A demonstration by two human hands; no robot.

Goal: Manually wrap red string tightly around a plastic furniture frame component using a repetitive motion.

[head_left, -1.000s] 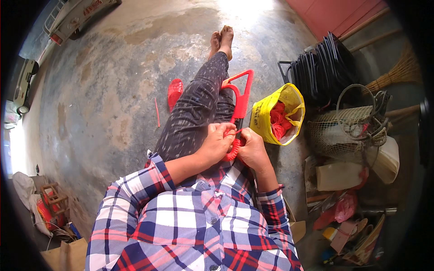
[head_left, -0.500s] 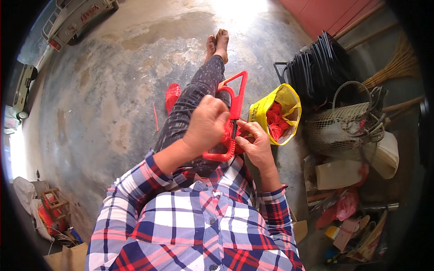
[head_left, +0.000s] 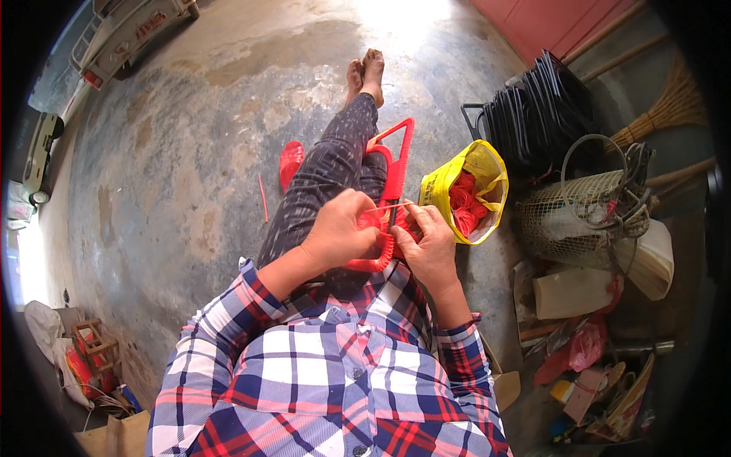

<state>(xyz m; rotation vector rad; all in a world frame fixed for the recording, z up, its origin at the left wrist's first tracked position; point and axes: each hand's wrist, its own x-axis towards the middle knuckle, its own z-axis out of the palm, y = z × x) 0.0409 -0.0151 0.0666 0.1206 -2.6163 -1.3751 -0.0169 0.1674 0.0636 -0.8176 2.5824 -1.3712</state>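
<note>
Across my lap lies a frame with looped ends, mostly wrapped tightly in red cord; a short stretch of its bar shows bare and black between my hands. My left hand is closed in a pinch on the red cord, which runs taut from it to the bar. On the other side, my right hand grips the frame at the bare black stretch, thumb and forefinger against it. More loose red cord bunches behind and beneath my fingers, partly hidden.
At my right stands a yellow bag with red cord inside. Beyond it are stacked black frames, a wire basket and a broom. A red slipper and a cord scrap lie on the floor.
My left hand has come down from above the bar to its left side, and the cord now stretches visibly between my hands. My right hand stays at the bar with slightly shifted fingers.
</note>
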